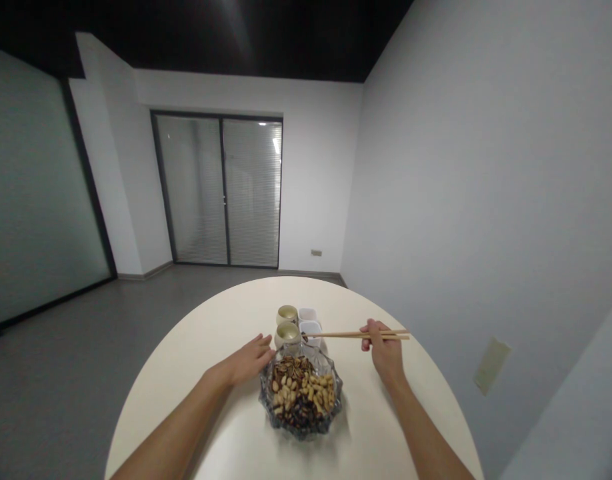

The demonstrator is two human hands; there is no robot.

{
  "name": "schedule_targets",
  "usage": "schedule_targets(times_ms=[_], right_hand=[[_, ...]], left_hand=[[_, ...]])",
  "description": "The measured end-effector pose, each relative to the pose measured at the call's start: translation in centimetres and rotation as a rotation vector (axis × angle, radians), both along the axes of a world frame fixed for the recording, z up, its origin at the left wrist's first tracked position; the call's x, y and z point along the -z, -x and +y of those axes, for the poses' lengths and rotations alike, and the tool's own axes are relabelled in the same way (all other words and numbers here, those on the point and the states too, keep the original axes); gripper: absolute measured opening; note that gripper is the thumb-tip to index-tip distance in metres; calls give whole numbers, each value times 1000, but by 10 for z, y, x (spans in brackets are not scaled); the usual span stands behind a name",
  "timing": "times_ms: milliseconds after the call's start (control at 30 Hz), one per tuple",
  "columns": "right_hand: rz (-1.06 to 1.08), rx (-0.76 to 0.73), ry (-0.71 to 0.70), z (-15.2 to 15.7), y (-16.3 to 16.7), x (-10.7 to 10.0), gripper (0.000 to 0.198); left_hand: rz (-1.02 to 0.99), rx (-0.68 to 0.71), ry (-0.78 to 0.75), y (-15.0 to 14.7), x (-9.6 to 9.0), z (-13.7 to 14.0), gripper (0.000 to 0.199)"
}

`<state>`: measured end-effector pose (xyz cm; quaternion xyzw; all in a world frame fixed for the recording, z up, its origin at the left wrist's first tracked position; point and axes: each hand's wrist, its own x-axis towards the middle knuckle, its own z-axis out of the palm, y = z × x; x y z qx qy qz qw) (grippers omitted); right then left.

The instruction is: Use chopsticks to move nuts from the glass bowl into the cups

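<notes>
In my right hand is a pair of chopsticks, pointing left. Their tips are at the nearer white cup, where a small dark piece shows; I cannot tell whether they grip it. My left hand is open, fingers stretched out, beside the rim of a faceted glass bowl. Sorted in that bowl are pistachios, peanuts, brown seeds or nuts and dark pieces. Just behind it stands the nearer greenish cup.
A second greenish cup and a second white cup stand behind the nearer pair. Everything rests on a round cream table. A wall rises close on the right, and glass doors are at the back.
</notes>
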<state>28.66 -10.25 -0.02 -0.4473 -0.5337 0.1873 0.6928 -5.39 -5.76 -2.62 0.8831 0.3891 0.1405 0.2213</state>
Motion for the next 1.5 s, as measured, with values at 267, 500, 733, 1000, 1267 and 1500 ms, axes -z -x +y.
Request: schedule_targets(times_ms=[267,500,733,1000,1267,1500], right_hand=[[6,28,11,0,-2,0,51],[1,77,19,1,-4,0,53],[-18,90,14,4,-6,2,52],[-18,108,15,4,-7,3,53],[-49,128,21,3,-7,1,53],[-57,121,47,2,-4,1,54]], left_hand=[[27,-44,6,0,5,3,76],[24,-28,-17,-1,6,4,76],[13,8,-27,-3,3,3,72],[-29,-11,-25,-2,5,4,65],[-43,7,-38,-2,7,4,61],[-31,11,-35,-3,5,3,66]])
